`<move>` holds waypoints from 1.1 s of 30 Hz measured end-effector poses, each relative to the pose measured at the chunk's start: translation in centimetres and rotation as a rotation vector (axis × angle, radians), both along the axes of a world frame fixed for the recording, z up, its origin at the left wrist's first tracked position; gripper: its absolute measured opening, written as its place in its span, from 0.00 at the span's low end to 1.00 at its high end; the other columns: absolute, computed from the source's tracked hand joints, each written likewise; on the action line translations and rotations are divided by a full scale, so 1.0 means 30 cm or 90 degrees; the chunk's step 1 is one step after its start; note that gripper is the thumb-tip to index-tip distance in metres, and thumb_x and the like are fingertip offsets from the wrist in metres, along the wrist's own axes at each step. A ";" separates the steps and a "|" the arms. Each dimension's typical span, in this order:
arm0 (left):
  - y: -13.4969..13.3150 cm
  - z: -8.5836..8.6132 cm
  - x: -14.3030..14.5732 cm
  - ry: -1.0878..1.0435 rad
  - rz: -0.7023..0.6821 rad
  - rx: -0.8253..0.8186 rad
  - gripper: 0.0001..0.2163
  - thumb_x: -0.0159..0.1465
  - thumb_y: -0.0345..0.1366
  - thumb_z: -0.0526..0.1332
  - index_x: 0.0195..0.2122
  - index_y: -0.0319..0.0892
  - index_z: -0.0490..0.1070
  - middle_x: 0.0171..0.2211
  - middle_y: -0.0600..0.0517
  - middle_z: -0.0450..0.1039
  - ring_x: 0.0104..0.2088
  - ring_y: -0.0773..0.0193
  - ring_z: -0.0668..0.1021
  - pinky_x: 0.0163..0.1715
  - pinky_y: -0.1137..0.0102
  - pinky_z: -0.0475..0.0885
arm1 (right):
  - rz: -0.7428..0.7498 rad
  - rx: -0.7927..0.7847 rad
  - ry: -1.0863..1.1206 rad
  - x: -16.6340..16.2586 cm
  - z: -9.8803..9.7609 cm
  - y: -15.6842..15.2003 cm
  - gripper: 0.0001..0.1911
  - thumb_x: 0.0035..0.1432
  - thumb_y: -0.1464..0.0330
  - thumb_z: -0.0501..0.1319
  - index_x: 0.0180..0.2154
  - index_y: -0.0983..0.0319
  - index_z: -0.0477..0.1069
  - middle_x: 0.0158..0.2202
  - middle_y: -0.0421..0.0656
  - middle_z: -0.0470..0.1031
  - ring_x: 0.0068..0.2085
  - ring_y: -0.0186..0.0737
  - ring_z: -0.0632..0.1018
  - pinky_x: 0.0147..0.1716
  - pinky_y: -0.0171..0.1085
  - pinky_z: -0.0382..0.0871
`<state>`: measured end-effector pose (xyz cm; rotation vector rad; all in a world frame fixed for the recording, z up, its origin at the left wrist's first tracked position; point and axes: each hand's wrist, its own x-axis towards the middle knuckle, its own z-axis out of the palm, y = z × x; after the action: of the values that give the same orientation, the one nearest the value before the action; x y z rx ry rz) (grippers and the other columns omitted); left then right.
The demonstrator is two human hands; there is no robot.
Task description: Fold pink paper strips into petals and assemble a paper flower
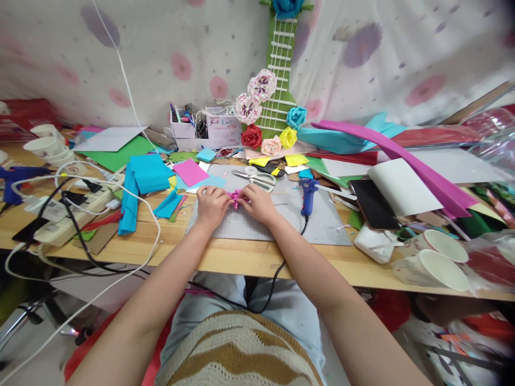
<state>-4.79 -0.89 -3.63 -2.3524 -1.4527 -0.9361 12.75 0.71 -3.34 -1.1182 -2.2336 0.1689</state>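
Observation:
Both hands meet over a grey cutting mat (322, 225) on the wooden table. My left hand (211, 205) and my right hand (257, 203) are closed, pinching a small pink folded paper piece (235, 197) between their fingertips. White-handled scissors (255, 178) lie just beyond the hands. A blue glue gun (308, 194) rests on the mat to the right of my right hand, its black cord running off the table edge.
Turquoise paper sheets (139, 185) and a power strip (76, 209) with tangled cables lie left. Paper flowers (261, 126) and a green guitar shape (279, 69) stand behind. A dark phone (372, 203), magenta foam strip (422, 171) and paper cups (434, 262) lie right.

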 end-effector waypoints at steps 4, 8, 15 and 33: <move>0.005 -0.009 0.004 -0.015 0.006 -0.002 0.08 0.58 0.43 0.59 0.28 0.48 0.74 0.31 0.50 0.73 0.39 0.58 0.69 0.48 0.56 0.53 | -0.006 -0.014 -0.002 0.001 -0.020 0.014 0.05 0.59 0.67 0.56 0.32 0.61 0.68 0.34 0.45 0.69 0.38 0.40 0.68 0.37 0.37 0.60; 0.009 -0.014 0.007 -0.032 0.028 -0.002 0.07 0.56 0.44 0.62 0.27 0.47 0.74 0.32 0.50 0.73 0.39 0.57 0.69 0.48 0.56 0.53 | -0.003 -0.021 0.001 0.001 -0.032 0.020 0.05 0.59 0.67 0.56 0.32 0.61 0.68 0.34 0.45 0.68 0.38 0.40 0.68 0.38 0.37 0.60; 0.014 -0.015 0.003 -0.025 -0.018 -0.022 0.08 0.58 0.43 0.59 0.28 0.47 0.73 0.31 0.51 0.73 0.39 0.59 0.70 0.48 0.58 0.53 | 0.005 -0.019 -0.006 0.013 -0.025 0.003 0.06 0.59 0.66 0.56 0.33 0.61 0.68 0.35 0.45 0.69 0.38 0.39 0.68 0.37 0.36 0.60; -0.001 0.000 0.013 -0.018 -0.015 -0.006 0.09 0.59 0.43 0.58 0.28 0.45 0.71 0.31 0.51 0.72 0.39 0.59 0.70 0.48 0.58 0.54 | 0.028 -0.024 -0.007 0.031 -0.017 0.007 0.04 0.56 0.74 0.57 0.31 0.62 0.69 0.33 0.43 0.69 0.37 0.37 0.69 0.37 0.34 0.62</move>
<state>-4.39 -0.92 -3.64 -2.3771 -1.4470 -0.9751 13.69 0.93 -3.84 -1.0923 -2.2741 0.2253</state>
